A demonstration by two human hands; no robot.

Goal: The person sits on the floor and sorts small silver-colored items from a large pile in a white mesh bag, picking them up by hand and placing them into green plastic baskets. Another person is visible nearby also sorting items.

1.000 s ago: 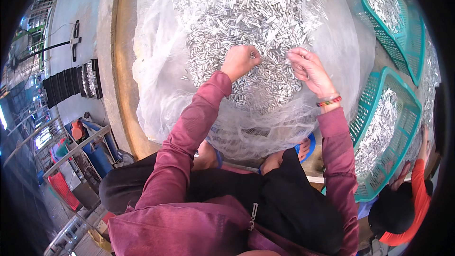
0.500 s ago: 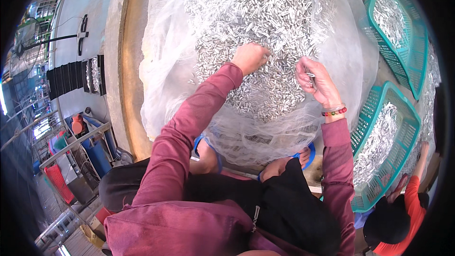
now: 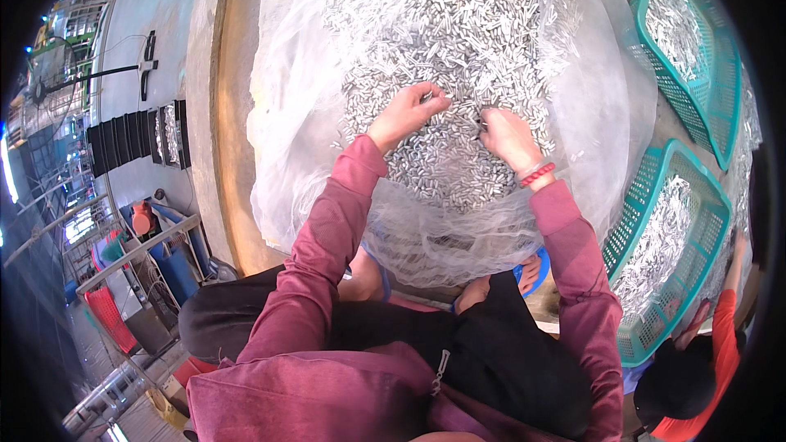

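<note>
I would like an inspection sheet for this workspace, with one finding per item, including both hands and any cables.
Surface: white translucent mesh net, loosely spread, with folds at its near edge.
Job's things: small elongated silvery pieces, heaped on the net.
Clutter: two green perforated plastic baskets at right, both containing similar-looking silvery pieces.
Left hand: fingers curled over the heap; grip unclear.
Right hand: fingers bent down at the heap; grip unclear.
Cables: nothing seen near the hands; background too small to judge.
Surroundings: another person in orange at lower right; black ribbed panel at left.
</note>
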